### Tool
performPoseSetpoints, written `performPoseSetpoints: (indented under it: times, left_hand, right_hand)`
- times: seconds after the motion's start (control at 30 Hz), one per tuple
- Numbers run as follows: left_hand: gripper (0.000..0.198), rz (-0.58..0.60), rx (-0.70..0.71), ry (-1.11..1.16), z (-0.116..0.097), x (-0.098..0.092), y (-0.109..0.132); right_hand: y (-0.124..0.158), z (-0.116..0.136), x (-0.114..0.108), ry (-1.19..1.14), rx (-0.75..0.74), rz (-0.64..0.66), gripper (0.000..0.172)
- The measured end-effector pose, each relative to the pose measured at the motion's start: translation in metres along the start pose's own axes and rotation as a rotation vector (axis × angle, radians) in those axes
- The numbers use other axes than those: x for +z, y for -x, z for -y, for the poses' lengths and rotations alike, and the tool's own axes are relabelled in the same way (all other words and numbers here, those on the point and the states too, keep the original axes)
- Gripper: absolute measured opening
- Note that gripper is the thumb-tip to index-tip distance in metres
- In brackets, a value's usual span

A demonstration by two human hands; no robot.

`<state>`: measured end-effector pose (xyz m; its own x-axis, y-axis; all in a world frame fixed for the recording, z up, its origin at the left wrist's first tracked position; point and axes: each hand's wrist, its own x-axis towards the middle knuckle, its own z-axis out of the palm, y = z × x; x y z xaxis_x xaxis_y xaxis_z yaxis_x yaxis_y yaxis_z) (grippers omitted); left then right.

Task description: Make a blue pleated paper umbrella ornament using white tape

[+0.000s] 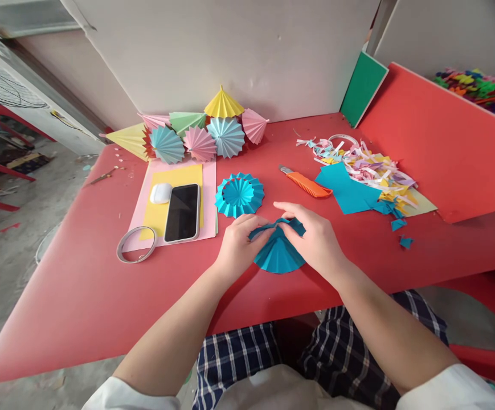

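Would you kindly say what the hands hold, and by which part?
The left hand and right hand pinch a pleated blue paper piece near its far edge, where pleats converge.

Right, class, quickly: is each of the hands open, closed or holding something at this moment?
Left hand: closed, holding the blue pleated paper by its upper part.
Right hand: closed, holding the same paper opposite.

White sleeves are worn, shirt front pale beige; navy plaid bottoms are crossed by thin white lines.
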<state>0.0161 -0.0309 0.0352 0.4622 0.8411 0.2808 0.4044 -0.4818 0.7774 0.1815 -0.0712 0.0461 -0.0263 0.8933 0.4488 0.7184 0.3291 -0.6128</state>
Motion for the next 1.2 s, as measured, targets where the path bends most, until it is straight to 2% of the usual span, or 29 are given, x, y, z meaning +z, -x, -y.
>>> performPoseSetpoints:
  times: [0.2, 0.33, 0.47, 0.57, 0.63, 0.73, 0.8, 0.93, 1.07, 1.2]
  left_hand:
    - [0.009, -0.002, 0.036, 0.021, 0.0, -0.001, 0.0]
    - [0.009, -0.007, -0.034, 0.089, -0.002, -0.001, -0.001]
    - [0.011, -0.023, -0.149, 0.223, -0.003, 0.0, -0.001]
    - [0.019, -0.053, -0.165, 0.288, -0.004, 0.0, 0.0]
    - [0.023, -0.01, -0.133, 0.282, -0.005, -0.001, 0.0]
    - [0.014, 0.119, -0.063, 0.191, -0.004, -0.004, 0.0]
    - [0.014, 0.15, -0.049, 0.135, -0.003, -0.005, 0.0]
    - [0.016, 0.024, -0.124, 0.142, 0.001, -0.005, -0.002]
    - [0.015, -0.122, -0.224, 0.151, 0.001, -0.006, -0.004]
    - [0.019, -0.103, -0.226, 0.147, 0.0, -0.008, -0.004]
  right_hand:
    - [0.001, 0.0, -0.001, 0.012, -0.063, 0.024, 0.033]
    - [0.0, 0.0, -0.001, 0.049, -0.086, -0.002, 0.03]
    - [-0.003, -0.003, -0.008, -0.003, 0.027, -0.019, 0.032]
    - [-0.005, -0.008, -0.014, -0.04, 0.133, 0.007, 0.035]
    - [-0.006, -0.009, -0.018, -0.053, 0.164, 0.045, 0.036]
    - [-0.007, -0.009, -0.021, -0.051, 0.167, 0.094, 0.036]
    - [-0.008, -0.008, -0.024, -0.049, 0.162, 0.107, 0.036]
    - [-0.008, -0.013, -0.032, -0.094, 0.202, 0.125, 0.041]
    - [-0.009, -0.026, -0.041, -0.112, 0.285, 0.238, 0.055]
    - [-0.011, -0.032, -0.044, -0.166, 0.254, 0.175, 0.051]
